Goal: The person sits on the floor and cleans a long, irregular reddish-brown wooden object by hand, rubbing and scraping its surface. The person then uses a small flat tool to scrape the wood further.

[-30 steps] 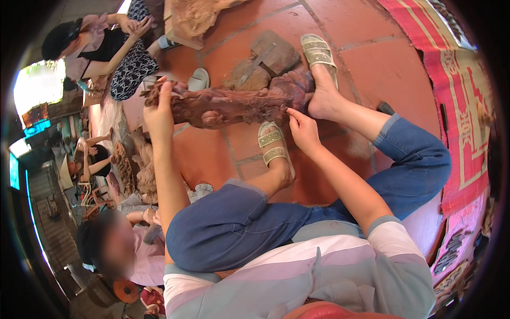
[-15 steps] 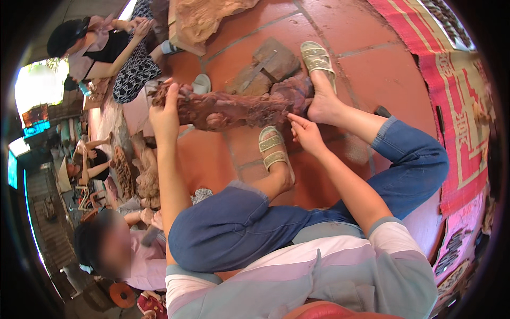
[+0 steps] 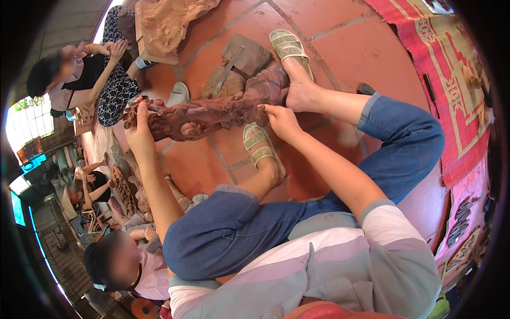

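A long reddish-brown wood carving (image 3: 204, 119), knobbly with relief, lies crosswise in front of me. My left hand (image 3: 139, 127) is wrapped round its left end, thumb on top. Its right end sits beside my sandaled foot (image 3: 303, 93). My right hand (image 3: 284, 123) is closed in a pinch at the carving's near side, toward the right end. Anything between those fingertips is too small to make out. Just beyond the carving are a dark block (image 3: 247, 56) and a flat metal strip (image 3: 230, 69) lying against it.
Red floor tiles (image 3: 340, 58) surround my feet. A larger pale carving (image 3: 170, 26) stands at the far left, near a seated person (image 3: 79, 80). Another person (image 3: 146, 266) sits close on my left. On the right lies a red patterned mat (image 3: 441, 95) with a dark, thin tool (image 3: 430, 87).
The whole view has shifted, so the floor and carving appear farther left. My right fingertips have moved a little along the carving, and the fingers are curled more tightly.
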Tool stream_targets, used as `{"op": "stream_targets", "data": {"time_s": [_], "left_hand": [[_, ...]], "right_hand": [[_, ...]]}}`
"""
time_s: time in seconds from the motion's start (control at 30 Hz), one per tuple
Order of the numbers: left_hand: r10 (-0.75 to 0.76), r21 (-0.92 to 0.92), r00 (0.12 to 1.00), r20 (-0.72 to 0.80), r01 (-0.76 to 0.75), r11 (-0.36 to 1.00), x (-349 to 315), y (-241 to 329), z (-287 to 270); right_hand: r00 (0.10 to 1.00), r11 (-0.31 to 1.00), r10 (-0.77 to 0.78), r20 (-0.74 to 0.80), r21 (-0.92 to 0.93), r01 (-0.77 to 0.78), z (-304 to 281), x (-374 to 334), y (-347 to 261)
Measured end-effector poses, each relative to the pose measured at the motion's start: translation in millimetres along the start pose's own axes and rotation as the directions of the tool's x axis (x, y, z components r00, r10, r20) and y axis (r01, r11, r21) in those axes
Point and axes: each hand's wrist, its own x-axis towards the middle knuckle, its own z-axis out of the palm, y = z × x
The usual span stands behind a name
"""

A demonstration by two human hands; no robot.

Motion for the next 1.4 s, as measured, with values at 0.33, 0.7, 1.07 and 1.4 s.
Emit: {"op": "stream_targets", "data": {"time_s": [0.33, 0.7, 1.07, 1.4], "left_hand": [[-0.019, 0.010, 1.000, 0.011, 0.019, 1.000, -1.3, 5.4, 3.0], [-0.015, -0.020, 0.999, 0.050, 0.016, 1.000, -1.9, 0.9, -0.9], [0.026, 0.043, 0.999, 0.041, -0.027, 0.999, -1.1, 2.3, 2.1], [0.004, -0.003, 0.999, 0.041, -0.004, 1.000, -5.5, 4.3, 3.2]], "right_hand": [[0.990, 0.986, -0.125, -0.060, -0.114, 0.118, -2.5, -6.3, 1.8], [0.980, 0.878, -0.129, 0.152, -0.442, 0.184, -13.9, -3.3, -4.8], [0.978, 0.797, -0.127, 0.166, -0.569, 0.200, -19.3, -24.2, -16.5], [0.992, 0.968, 0.081, 0.093, -0.246, -0.056, -38.8, -45.5, -4.7]]}}
